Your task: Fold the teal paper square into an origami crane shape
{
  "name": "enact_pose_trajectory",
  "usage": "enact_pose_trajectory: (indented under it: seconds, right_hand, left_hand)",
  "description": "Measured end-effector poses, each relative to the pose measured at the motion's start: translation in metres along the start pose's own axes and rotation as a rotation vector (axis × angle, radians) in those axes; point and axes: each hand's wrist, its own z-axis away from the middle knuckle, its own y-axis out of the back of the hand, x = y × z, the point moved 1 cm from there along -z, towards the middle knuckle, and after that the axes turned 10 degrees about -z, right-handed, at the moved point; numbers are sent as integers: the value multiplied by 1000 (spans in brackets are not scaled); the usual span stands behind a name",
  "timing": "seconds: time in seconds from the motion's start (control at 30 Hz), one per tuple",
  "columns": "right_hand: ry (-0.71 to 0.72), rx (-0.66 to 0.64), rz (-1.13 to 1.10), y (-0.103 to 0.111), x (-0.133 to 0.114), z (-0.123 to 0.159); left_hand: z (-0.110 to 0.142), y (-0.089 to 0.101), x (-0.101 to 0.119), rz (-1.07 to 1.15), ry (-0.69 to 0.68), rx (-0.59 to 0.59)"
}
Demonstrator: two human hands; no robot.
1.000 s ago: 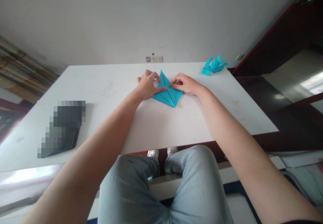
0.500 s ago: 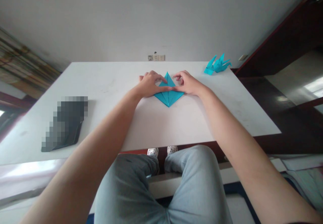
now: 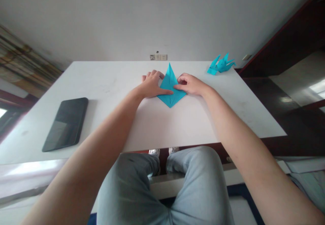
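Note:
A turquoise sheet of origami paper (image 3: 170,99) lies on the table in front of me, folded into a diamond with a tall narrow point away from me. Crease lines run down its middle. From the left, my left hand (image 3: 151,85) holds it with the thumb laid across the lower half and the fingers bent at the left edge. My right hand (image 3: 191,83) grips the right edge, its thumb on top and its fingers curled. Fingertips under or behind the paper are hidden.
Turquoise folded paper cranes (image 3: 221,64) stand at the table's far right corner. A dark tablet or phone (image 3: 66,123) lies at the left. The white table (image 3: 106,83) reaches to a wall with sockets (image 3: 157,57). My knees are below its near edge.
The paper's upper point has risen and stretched farther from me. My thumbs have parted from the middle, the right hand shifting slightly right. The dark device's blocky blur is gone.

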Motion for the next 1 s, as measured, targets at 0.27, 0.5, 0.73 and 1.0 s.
enact_pose_trajectory:
  seconds: [0.27,0.5,0.73,1.0]
  right_hand:
    - [35,34,-320,-5,-11,-3]
    - [76,150,-418,-7,-8,-7]
    - [122,303,-171,2,-21,0]
    - [66,234,10,3,1,-3]
  left_hand:
    - [-1,6,6,206,25,-1]
    - [-3,4,8,566,-35,57]
    - [3,24,24,348,-134,409]
    - [7,10,18,59,-219,67]
